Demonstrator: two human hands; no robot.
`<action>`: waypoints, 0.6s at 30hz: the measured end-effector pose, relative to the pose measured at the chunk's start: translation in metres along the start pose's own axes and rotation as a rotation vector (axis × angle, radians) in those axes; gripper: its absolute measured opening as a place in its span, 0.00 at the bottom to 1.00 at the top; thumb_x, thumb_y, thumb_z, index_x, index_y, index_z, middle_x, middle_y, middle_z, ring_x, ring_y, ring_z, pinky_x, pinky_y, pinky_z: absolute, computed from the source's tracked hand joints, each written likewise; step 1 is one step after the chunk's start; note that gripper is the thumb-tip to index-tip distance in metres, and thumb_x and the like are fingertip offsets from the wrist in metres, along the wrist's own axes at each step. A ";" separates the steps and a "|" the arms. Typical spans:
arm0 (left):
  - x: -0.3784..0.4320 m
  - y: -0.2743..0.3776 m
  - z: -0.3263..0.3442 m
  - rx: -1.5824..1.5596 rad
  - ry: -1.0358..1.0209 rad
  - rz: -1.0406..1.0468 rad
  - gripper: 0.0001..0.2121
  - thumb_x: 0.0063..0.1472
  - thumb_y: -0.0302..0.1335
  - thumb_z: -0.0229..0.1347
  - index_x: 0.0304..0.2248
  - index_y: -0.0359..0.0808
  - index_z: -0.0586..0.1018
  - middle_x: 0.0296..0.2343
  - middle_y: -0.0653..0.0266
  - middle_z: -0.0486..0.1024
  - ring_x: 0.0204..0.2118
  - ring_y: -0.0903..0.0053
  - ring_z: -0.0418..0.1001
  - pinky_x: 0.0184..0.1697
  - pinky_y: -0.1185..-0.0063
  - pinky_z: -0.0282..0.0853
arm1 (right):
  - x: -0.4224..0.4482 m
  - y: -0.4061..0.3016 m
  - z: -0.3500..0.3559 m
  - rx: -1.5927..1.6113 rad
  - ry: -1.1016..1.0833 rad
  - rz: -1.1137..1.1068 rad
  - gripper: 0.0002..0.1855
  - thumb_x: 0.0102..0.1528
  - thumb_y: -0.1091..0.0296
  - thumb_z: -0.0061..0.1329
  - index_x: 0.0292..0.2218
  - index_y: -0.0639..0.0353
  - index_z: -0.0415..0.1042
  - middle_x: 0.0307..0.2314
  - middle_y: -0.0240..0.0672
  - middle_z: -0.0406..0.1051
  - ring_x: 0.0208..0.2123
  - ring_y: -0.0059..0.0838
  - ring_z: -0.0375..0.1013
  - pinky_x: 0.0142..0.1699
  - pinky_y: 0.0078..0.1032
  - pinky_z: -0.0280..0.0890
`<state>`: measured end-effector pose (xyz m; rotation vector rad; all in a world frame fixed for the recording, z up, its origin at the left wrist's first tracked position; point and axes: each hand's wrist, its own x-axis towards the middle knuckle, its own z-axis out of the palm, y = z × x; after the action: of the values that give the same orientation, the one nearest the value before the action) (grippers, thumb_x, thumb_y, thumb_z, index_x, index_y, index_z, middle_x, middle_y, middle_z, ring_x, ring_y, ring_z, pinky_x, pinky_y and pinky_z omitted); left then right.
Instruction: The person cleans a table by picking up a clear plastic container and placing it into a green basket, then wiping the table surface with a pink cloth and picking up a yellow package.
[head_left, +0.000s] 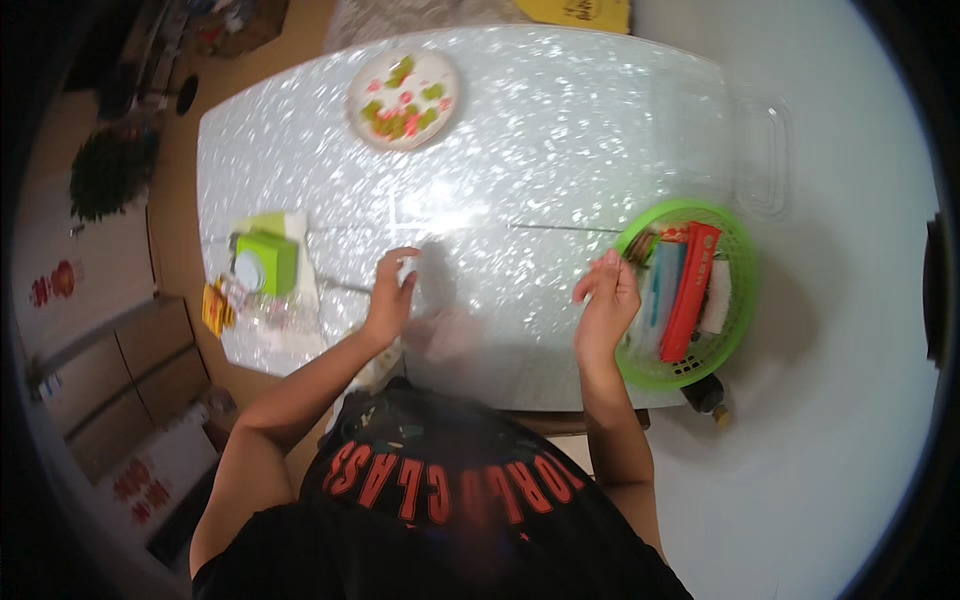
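Note:
My left hand (391, 296) is over the near part of the glossy, patterned white table (525, 135), thumb and fingers curved apart around nothing. My right hand (609, 296) is at the left rim of a round green plastic basket (746, 300), its fingers bent and close together; whether something small is between them cannot be told. The basket holds a long red packet (690, 292), clear and bluish plastic packaging (661, 292) and a white item (718, 296). Left of my left hand stands a green box (276, 262) with a round white part, on a pale cloth or sheet.
A white plate (360, 124) with green and pink pieces lies at the far side. A yellow box (216, 309) is at the left edge. Clear plastic containers (772, 157) are at the far right. A dark bottle (705, 394) is below the basket, beside the pale wall.

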<state>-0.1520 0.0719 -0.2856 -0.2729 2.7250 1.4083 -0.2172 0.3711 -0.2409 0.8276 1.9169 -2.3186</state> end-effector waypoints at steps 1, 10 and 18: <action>-0.006 0.005 -0.021 -0.044 0.053 -0.095 0.08 0.65 0.20 0.50 0.43 0.32 0.75 0.41 0.58 0.73 0.44 0.68 0.72 0.50 0.70 0.66 | 0.000 0.001 0.010 -0.025 0.031 -0.105 0.08 0.64 0.68 0.43 0.39 0.65 0.67 0.23 0.35 0.71 0.20 0.19 0.67 0.27 0.17 0.60; -0.069 -0.047 -0.065 -0.317 -0.064 -0.391 0.08 0.67 0.25 0.49 0.41 0.32 0.76 0.36 0.65 0.77 0.42 0.81 0.72 0.47 0.81 0.65 | 0.083 -0.058 -0.056 -0.112 0.608 -0.473 0.28 0.58 0.62 0.53 0.53 0.69 0.59 0.45 0.42 0.66 0.49 0.33 0.64 0.54 0.28 0.60; -0.021 0.007 -0.021 -0.379 -0.357 -0.259 0.09 0.68 0.28 0.48 0.40 0.32 0.76 0.35 0.65 0.77 0.42 0.80 0.73 0.50 0.80 0.65 | 0.197 -0.106 -0.119 -0.979 0.888 0.193 0.39 0.50 0.41 0.57 0.52 0.63 0.67 0.45 0.47 0.72 0.56 0.50 0.55 0.59 0.46 0.49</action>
<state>-0.1321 0.0614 -0.2647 -0.3394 2.0536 1.6941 -0.3778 0.5677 -0.2372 1.8411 2.6105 -0.6347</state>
